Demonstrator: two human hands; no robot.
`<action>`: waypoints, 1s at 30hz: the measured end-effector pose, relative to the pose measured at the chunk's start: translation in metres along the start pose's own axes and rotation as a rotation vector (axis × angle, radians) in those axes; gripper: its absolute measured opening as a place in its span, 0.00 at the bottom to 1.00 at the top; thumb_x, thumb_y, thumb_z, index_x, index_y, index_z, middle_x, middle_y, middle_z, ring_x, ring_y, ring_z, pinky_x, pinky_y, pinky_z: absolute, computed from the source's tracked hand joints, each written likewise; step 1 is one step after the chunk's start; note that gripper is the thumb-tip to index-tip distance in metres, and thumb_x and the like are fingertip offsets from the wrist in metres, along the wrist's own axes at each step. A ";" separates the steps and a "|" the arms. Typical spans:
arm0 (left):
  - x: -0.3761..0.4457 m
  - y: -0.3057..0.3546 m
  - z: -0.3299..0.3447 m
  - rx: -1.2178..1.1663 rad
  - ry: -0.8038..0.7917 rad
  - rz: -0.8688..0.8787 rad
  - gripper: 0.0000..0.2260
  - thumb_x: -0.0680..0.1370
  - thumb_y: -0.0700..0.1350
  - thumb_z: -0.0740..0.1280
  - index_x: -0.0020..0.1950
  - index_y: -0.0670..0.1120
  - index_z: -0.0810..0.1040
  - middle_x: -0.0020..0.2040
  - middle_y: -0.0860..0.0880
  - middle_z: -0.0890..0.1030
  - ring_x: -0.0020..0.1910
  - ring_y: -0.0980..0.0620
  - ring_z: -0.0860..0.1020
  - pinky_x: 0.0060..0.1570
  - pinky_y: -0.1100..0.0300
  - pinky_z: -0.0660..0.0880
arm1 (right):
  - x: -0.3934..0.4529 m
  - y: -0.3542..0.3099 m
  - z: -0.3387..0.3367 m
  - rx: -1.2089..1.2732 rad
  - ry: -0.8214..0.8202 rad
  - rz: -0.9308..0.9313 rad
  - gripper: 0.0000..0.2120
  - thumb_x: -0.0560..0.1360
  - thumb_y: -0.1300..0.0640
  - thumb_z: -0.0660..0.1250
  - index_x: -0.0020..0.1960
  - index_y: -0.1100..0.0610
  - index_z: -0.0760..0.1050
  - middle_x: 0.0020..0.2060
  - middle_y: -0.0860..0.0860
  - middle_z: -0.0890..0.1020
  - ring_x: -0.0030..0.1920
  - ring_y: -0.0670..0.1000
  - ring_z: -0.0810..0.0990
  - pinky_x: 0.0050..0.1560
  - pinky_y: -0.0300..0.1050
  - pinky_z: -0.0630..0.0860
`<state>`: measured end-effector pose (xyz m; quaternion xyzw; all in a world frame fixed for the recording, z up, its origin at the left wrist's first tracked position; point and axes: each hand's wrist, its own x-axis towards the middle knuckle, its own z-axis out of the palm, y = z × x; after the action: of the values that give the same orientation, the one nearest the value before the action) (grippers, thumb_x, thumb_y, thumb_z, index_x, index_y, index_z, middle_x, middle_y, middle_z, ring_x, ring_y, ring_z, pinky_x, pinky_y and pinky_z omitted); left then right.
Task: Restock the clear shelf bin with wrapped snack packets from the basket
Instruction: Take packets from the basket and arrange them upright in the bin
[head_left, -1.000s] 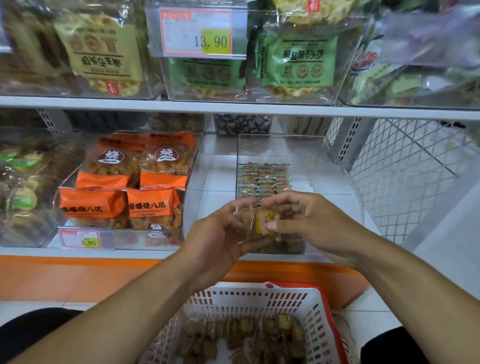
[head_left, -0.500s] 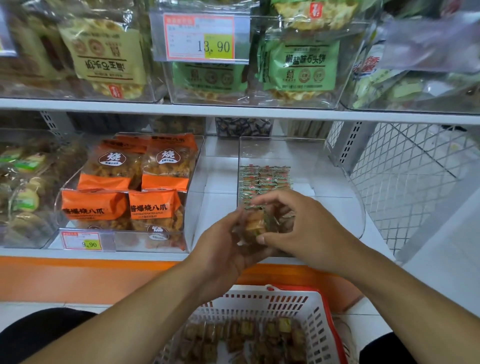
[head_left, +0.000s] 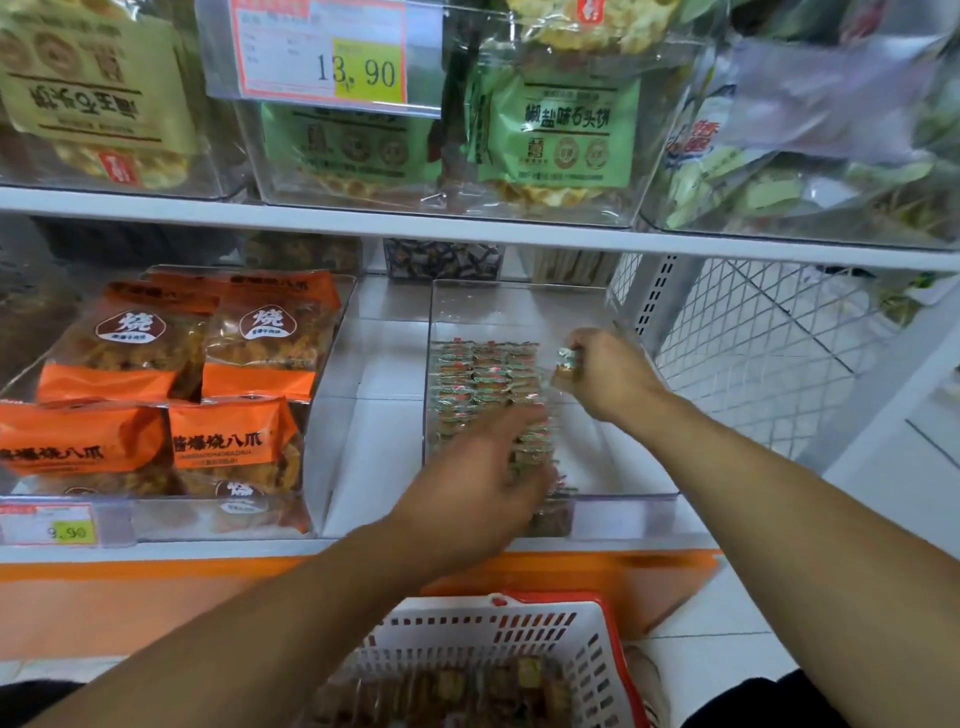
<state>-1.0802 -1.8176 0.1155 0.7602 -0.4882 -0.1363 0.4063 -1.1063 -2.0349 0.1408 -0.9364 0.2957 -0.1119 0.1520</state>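
Progress: the clear rectangular acrylic shelf bin (head_left: 631, 501) is standing partly filled; neat rows of small green-and-red wrapped snack packets (head_left: 480, 376) are lining its left half, from about 12 o'clock down to 7 o'clock of the bin floor, while the right half is showing bare bottom.
Remaining: the white slotted plastic basket with the red rim (head_left: 582, 654), sitting at 6 o'clock below the shelf, is holding many brownish packets (head_left: 462, 686), so I judge the restocking to be well short of finished.
Right hand: the right hand (head_left: 605, 374) is reaching to about 1 o'clock of the bin, pinching a few small packets (head_left: 566, 364) at the fingertips beside the back rows.
Left hand: the left hand (head_left: 478, 493) is lying over the near rows at 7 o'clock, fingers stretched forward onto the packets; it is blurred, so I cannot tell whether it is gripping any.
Hands together or apart: the two hands are working apart, front and back of the stack.
Materials: the bin walls are looking hard, glossy and see-through; the wrappers are looking thin, crinkly and shiny; the basket is looking rigid and perforated.
Surroundings: orange crinkly snack bags (head_left: 234, 441) are filling the neighbouring clear bin at 9 o'clock.
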 end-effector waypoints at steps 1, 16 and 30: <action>0.006 -0.007 0.005 0.214 -0.057 0.073 0.27 0.80 0.55 0.67 0.77 0.59 0.64 0.77 0.58 0.67 0.74 0.58 0.66 0.72 0.58 0.66 | 0.011 0.006 0.014 -0.070 -0.038 0.022 0.13 0.75 0.66 0.71 0.58 0.60 0.76 0.50 0.57 0.81 0.54 0.59 0.80 0.54 0.46 0.73; 0.017 -0.038 0.032 0.703 -0.271 0.071 0.34 0.73 0.66 0.62 0.78 0.57 0.63 0.80 0.53 0.61 0.80 0.47 0.56 0.78 0.43 0.54 | 0.081 0.034 0.082 0.342 0.020 0.388 0.24 0.73 0.71 0.68 0.67 0.60 0.69 0.57 0.60 0.78 0.51 0.59 0.78 0.55 0.53 0.81; 0.017 -0.041 0.034 0.703 -0.241 0.093 0.33 0.74 0.65 0.64 0.77 0.57 0.64 0.80 0.51 0.62 0.79 0.46 0.58 0.77 0.41 0.59 | 0.080 0.030 0.085 0.202 0.090 0.298 0.25 0.74 0.72 0.65 0.69 0.60 0.65 0.48 0.57 0.77 0.45 0.58 0.76 0.42 0.47 0.73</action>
<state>-1.0669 -1.8410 0.0665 0.8090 -0.5833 -0.0303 0.0661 -1.0328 -2.0867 0.0604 -0.8563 0.4248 -0.1590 0.2470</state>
